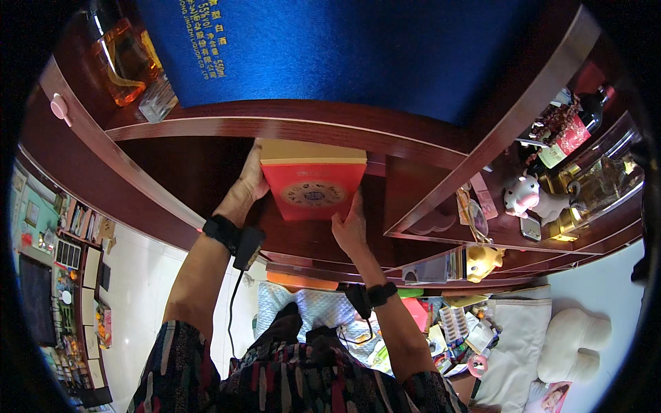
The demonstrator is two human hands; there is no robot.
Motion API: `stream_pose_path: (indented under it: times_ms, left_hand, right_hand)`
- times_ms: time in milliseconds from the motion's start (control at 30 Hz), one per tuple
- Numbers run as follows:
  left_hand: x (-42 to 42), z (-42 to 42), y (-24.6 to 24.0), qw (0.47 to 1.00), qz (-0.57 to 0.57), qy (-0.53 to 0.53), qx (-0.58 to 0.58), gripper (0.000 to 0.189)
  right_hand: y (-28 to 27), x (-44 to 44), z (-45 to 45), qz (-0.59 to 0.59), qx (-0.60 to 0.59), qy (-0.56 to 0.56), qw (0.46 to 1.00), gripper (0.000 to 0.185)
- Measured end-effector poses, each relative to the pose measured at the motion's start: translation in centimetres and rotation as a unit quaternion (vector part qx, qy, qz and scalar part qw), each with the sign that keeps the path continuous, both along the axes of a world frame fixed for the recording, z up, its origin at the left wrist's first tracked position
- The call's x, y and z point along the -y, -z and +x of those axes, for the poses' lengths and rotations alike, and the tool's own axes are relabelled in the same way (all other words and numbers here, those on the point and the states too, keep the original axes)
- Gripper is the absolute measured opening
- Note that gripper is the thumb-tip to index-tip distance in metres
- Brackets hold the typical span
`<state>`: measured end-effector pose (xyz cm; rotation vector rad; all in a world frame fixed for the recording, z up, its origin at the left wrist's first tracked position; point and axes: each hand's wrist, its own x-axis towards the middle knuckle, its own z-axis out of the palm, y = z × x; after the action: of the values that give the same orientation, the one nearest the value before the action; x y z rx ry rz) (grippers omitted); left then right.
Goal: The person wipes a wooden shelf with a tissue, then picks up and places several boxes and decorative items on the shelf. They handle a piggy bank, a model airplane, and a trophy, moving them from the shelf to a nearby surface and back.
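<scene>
A red box (320, 199) with a gold top edge and a round printed emblem sits between my two hands, inside a dark wooden cabinet compartment (170, 165). My left hand (254, 173) grips its left side, the fingers hidden behind it. On its right side, low near the front corner, my right hand (352, 227) presses with thumb and fingers. The upper shelf board (289, 126) runs just above the box. Whether the box rests on the compartment floor or is lifted, I cannot tell.
Overhead stands a large blue liquor box (330, 51), beside an amber bottle (121, 64). To the right, a shelf holds a grey animal figurine (537, 199) and a wine bottle (568, 139); a yellow piggy bank (483, 263) sits lower. Cables (235, 310) hang from my wrist devices.
</scene>
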<state>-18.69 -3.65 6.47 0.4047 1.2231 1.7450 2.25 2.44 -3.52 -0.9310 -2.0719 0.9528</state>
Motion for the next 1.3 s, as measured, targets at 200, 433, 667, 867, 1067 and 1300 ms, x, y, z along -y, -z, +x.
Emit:
stream_pose_path:
  times_ms: [200,433,667,867,1067,1300]
  left_hand:
    - [-0.8,5.5,-1.1,0.998,-0.021,0.047,0.025,0.071]
    - [-0.9,11.2,-2.3,0.996,0.013,0.072,0.044,0.066]
    - [-0.9,14.2,-2.8,0.991,0.014,0.090,0.095,0.061]
    - [-0.7,16.3,-2.6,0.992,0.015,0.117,0.045,0.059]
    - [-0.6,16.0,-1.6,0.990,0.026,0.126,0.054,0.056]
    - [-0.6,15.7,-1.4,0.987,0.028,0.154,0.028,0.064]
  right_hand:
    - [-0.8,0.6,5.5,-0.146,0.081,0.018,0.986,0.069]
    - [-0.5,2.6,10.4,0.068,-0.055,0.108,0.990,0.055]
    - [-3.6,4.5,13.6,0.053,0.096,0.180,0.978,0.053]
    - [-4.4,5.6,16.3,0.025,0.152,0.197,0.968,0.025]
    - [-1.0,3.9,17.7,0.071,0.100,0.206,0.971,0.017]
    - [1.9,3.6,17.0,0.029,0.065,0.210,0.975,0.011]
